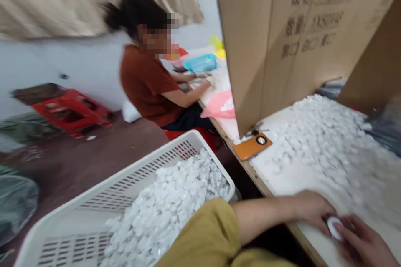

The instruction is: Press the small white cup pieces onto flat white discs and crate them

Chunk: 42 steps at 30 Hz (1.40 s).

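At the lower right, a small white round piece [333, 227] is held between my two hands over the tabletop. My left hand [315, 210] reaches in from the left with curled fingers, closed at the piece's near-left edge; its fingertips are partly hidden. The thumb of my right hand [365, 238] presses on the piece from the other side, its fingers bent around it. A wide heap of similar white pieces [326, 137] covers the table [280, 179] beyond my hands. The picture is blurred, so fine detail on the pieces does not show.
A white slotted basket [78, 194] full of white pieces [175, 192] stands left of my arm. An orange phone [249, 147] lies at the table edge, beside a tall cardboard box [250, 50]. A co-worker [150, 79] sits beyond. A red stool [73, 110] is by the wall.
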Each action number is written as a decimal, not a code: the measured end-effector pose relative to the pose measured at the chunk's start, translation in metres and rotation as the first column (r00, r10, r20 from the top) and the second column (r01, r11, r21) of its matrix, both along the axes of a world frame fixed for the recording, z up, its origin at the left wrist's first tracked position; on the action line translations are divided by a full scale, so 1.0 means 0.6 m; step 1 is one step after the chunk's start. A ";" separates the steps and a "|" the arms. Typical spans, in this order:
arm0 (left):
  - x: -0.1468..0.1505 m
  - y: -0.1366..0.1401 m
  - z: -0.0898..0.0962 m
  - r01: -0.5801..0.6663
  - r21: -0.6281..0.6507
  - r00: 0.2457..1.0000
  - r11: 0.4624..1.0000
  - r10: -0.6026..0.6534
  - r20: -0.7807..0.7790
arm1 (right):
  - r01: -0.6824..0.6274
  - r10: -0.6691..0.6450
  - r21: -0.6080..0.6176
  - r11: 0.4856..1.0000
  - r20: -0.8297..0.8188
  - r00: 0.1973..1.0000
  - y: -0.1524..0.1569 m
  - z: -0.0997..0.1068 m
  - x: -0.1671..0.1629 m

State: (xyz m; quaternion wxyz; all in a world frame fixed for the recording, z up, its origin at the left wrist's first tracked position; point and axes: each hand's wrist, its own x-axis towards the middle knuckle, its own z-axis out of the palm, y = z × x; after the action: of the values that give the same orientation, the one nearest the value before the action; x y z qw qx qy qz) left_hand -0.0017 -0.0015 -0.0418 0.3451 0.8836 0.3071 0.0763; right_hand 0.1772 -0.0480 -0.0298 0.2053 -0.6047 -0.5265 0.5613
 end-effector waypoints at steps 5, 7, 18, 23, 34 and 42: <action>-0.002 0.012 0.016 -0.070 0.032 0.997 0.997 0.069 0.038 | 0.185 -0.184 0.032 0.982 -0.027 0.982 0.008 0.045 0.010; 0.000 0.021 0.014 -0.092 -0.004 0.995 0.996 0.092 0.046 | 0.247 -0.237 0.139 0.959 -0.087 0.968 0.009 0.044 0.018; 0.008 0.012 0.039 -0.188 -0.069 0.981 0.980 0.185 -0.048 | 0.347 -0.314 0.101 0.933 -0.245 0.917 -0.007 0.027 0.022; 0.009 0.011 0.035 -0.164 0.009 0.985 0.986 0.164 -0.052 | 0.291 -0.283 0.036 0.956 -0.140 0.949 0.001 0.026 0.005; -0.010 0.013 0.049 -0.051 -0.058 0.999 0.997 0.052 0.003 | 0.126 -0.143 -0.148 0.981 -0.108 0.984 0.021 0.038 -0.002; 0.012 0.036 0.074 -0.104 -0.169 0.966 0.980 0.059 -0.253 | 0.082 -0.109 -0.248 0.965 -0.095 0.990 0.041 0.042 -0.004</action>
State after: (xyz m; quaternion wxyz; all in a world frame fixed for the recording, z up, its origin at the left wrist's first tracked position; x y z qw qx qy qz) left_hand 0.0055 0.0204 0.0024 0.3797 0.8377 0.3895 -0.0482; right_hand 0.1749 -0.0231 -0.0047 0.1845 -0.6188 -0.4121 0.6428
